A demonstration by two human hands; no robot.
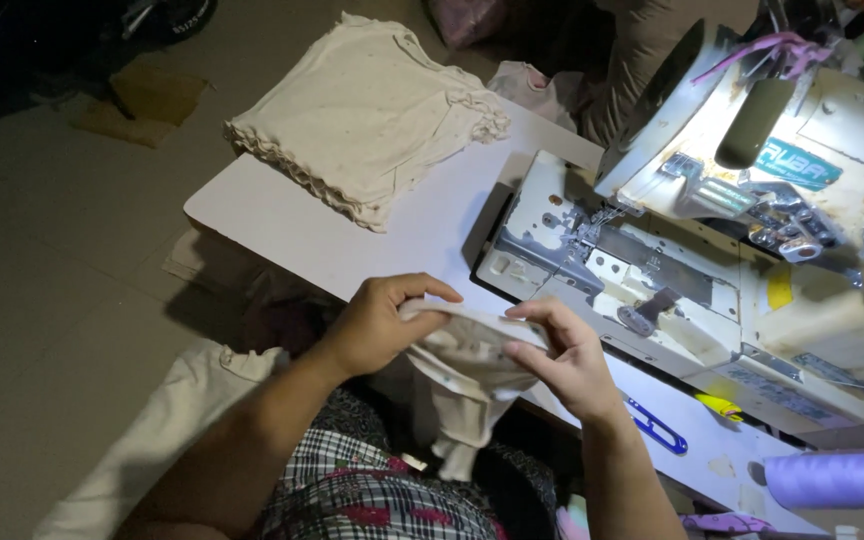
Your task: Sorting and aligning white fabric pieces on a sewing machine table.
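Note:
My left hand [377,325] and my right hand [567,360] both grip a small cream fabric piece [462,375] in front of me, just off the near edge of the white table [282,225]. The left hand pinches its upper left edge, while the right holds its upper right edge. The rest of the cloth hangs down over my lap. An industrial sewing machine [712,230] stands right behind my hands, its needle area [592,225] lit.
A stack of cream ruffle-edged garments [367,115] lies on the table's far left end. Blue thread snips [657,425] and a lilac thread cone [832,480] lie at the right. More cream cloth [152,440] lies on the floor at left.

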